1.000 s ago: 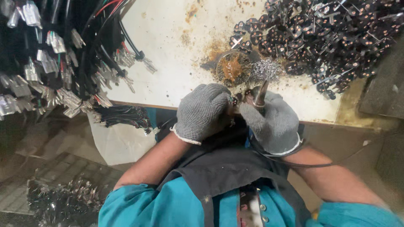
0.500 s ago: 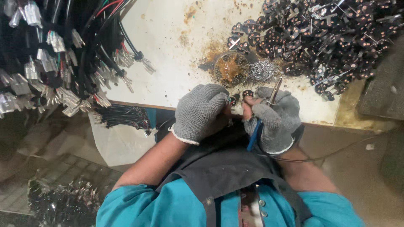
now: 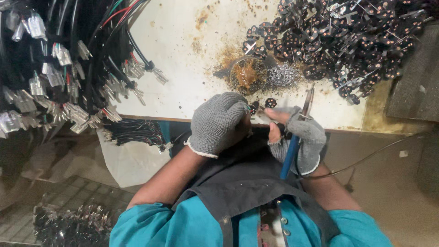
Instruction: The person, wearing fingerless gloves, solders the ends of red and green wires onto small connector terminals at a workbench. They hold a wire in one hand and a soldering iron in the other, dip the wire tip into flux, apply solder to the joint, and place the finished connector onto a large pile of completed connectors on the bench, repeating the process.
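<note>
My left hand (image 3: 218, 122) pinched a small part, barely visible, at the bench's (image 3: 183, 59) near edge, right hand (image 3: 297, 137) gripped the iron (image 3: 297, 132); one part (image 3: 270, 102) lay beside, pile (image 3: 347, 41) at far-right corner apparently pending.

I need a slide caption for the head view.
Gloved left hand holds a small part; right hand grips a blue-handled soldering iron.

I see grey knitted cloth gloves, coarse and matt, on my left hand (image 3: 218, 122) and right hand (image 3: 297, 137). The soldering iron (image 3: 297, 132) has a glossy blue plastic handle and a dull metal shaft. The table (image 3: 183, 55) is matt white, stained rusty brown. The steel wool (image 3: 281, 75) looks shiny, and the wires (image 3: 82, 68) carry smooth plastic coating with bright metal ends.
</note>
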Available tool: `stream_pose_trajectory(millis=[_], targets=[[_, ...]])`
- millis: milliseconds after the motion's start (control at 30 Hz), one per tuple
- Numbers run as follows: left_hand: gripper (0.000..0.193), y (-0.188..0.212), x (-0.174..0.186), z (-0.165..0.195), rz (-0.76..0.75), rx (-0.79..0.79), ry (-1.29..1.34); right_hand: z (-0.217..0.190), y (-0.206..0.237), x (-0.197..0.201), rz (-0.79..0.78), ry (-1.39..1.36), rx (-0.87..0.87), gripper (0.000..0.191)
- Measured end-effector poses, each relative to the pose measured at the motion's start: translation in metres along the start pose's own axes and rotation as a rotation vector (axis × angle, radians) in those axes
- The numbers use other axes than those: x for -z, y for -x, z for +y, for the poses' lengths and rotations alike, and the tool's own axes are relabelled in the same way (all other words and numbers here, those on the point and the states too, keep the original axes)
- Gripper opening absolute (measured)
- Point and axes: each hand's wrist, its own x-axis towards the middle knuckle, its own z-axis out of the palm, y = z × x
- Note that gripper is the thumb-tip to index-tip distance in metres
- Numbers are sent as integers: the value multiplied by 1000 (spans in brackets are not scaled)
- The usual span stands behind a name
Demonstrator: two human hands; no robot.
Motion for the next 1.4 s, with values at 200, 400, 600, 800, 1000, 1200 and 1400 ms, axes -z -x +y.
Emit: stream_pose_trajectory(millis=[200, 400, 600, 800, 1000, 1200, 1400], targets=[[17, 0, 4, -1, -27, -15, 64, 0, -7, 0, -76, 442, -122, 28], [18, 0, 4, -1, -48, 16, 31, 0, -10, 0, -99, 251, -97, 19], [19, 1, 4, -2, -62, 15, 50, 1, -7, -3, -117, 330, -94, 17], [17, 3, 1, -3, -59, 29, 34, 7, -5, -9, -83, 418, -11, 23], [19, 2, 3, -4, -78, 2, 30, 9, -7, -11, -81, 407, -118, 31], [17, 3, 2, -4, -65, 6, 26, 10, -11, -11, -94, 274, -132, 30], [16, 4, 1, -5, -97, 34, 38, 12, -8, -12, -48, 449, -8, 25]])
